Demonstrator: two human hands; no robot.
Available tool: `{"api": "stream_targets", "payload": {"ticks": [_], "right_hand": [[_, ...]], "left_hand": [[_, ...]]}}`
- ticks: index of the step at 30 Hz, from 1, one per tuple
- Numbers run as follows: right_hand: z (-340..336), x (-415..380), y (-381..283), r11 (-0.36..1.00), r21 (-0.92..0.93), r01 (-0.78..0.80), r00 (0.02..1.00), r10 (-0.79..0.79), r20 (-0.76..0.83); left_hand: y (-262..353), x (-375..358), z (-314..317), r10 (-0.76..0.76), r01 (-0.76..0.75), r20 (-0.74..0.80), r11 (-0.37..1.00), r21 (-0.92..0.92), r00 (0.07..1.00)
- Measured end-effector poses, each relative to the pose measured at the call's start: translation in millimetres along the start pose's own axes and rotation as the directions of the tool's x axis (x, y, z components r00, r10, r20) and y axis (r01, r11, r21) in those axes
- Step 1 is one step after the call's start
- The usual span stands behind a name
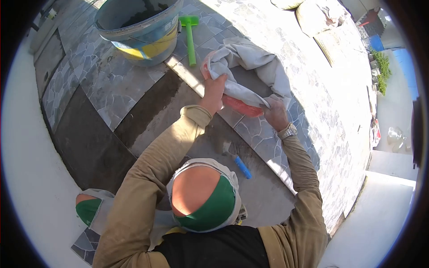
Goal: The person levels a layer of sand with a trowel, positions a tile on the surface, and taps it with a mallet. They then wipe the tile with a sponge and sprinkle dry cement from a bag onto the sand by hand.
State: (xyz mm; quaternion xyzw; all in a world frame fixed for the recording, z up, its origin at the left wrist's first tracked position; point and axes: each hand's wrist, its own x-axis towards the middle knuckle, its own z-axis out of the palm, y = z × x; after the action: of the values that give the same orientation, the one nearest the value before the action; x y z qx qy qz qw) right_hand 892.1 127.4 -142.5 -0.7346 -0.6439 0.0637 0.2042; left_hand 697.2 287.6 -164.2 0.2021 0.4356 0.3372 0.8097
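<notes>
A white woven sack [275, 78] with a reddish lower side stands in front of me, its mouth open and its rim rolled outward. Grey material, which looks like powder, shows inside. My left hand [214, 93] grips the near-left part of the rim, fingers closed on the fabric. On the near-right side, my right hand [275, 114], with a watch on the wrist, pinches the rim too. Below the hands, a small trowel [241, 166] with a blue handle lies on the bare grey floor; its blade is hard to make out.
A blue-grey bucket [147, 47] with a yellow band stands at upper left, dark material inside. Beside it lies a green mallet [191, 42]. Stone-patterned tiles [107, 98] surround a bare floor strip [154, 105]. More sacks [315, 20] lie at upper right. White walls flank both sides.
</notes>
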Motion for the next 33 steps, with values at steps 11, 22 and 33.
{"api": "stream_targets", "payload": {"ticks": [11,22,33], "right_hand": [[-18,-17,-28,0.981,-0.185,0.055,0.998,-0.057,-0.006],[56,-52,-42,0.919,-0.302,0.254,0.935,-0.152,0.321],[-15,33,-36,0.973,-0.086,0.212,0.976,-0.207,0.07]], "left_hand": [[14,26,10,0.168,-0.191,0.117,0.953,0.234,0.979],[-4,38,-73,-0.08,0.156,0.219,0.92,-0.359,0.972],[49,10,-36,0.696,-0.529,-0.059,0.596,0.605,0.716]]}}
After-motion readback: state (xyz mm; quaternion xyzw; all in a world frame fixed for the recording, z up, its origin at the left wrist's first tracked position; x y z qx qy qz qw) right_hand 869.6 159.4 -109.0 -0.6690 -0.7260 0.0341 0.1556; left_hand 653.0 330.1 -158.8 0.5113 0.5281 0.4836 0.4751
